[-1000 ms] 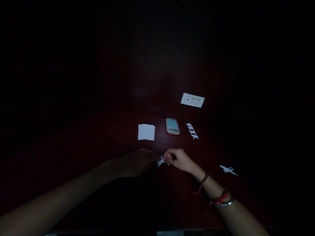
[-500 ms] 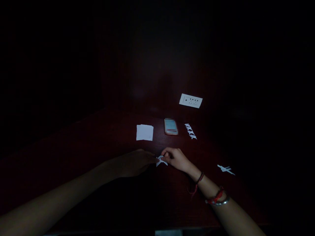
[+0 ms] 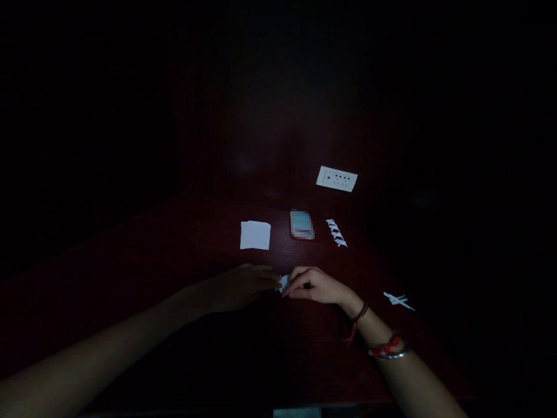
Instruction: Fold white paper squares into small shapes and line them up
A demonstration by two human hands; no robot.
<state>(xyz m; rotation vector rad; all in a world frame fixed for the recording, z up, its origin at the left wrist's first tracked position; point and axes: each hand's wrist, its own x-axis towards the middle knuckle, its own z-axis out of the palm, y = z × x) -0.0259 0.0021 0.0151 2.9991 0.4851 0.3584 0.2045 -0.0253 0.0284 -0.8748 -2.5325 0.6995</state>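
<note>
A small piece of folded white paper (image 3: 284,283) lies between my two hands on the dark red table. My left hand (image 3: 243,286) comes in from the left with its fingertips closed on the paper's left edge. From the right, my right hand (image 3: 315,284) bends its fingers over the paper's right side, thumb and forefinger pinched at it. Much of the paper is hidden under the fingers. Beyond my hands lies a stack of white paper squares (image 3: 255,235).
A box-like item with a blurred blue top (image 3: 301,224) sits at the back. Beside it is a row of small folded papers (image 3: 336,233). Narrow paper strips (image 3: 399,301) lie at the right. A socket plate (image 3: 336,179) is on the back wall. Surroundings are very dark.
My right hand has shifted slightly right and turned, its fingers now reaching over the paper, so less of it shows. My left hand has stayed nearly still.
</note>
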